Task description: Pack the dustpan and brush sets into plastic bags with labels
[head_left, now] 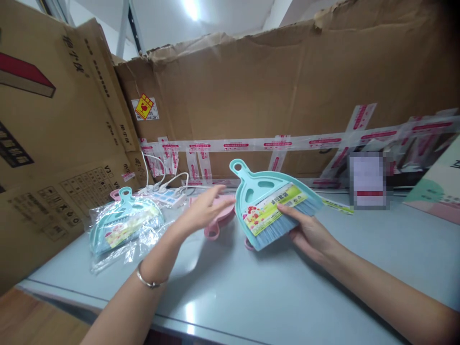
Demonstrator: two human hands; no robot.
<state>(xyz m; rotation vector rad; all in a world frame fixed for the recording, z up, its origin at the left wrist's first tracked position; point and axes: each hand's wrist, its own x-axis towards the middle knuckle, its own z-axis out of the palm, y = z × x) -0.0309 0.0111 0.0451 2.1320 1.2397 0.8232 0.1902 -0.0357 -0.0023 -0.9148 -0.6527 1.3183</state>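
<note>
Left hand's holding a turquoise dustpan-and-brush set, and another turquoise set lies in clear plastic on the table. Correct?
Wrong hand: in the head view, the right hand holds the turquoise dustpan-and-brush set. The other turquoise set does lie in clear plastic on the table.

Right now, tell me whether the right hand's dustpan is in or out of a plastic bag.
Out: the turquoise dustpan and blue bristles show bare, without clear film around them.
</note>
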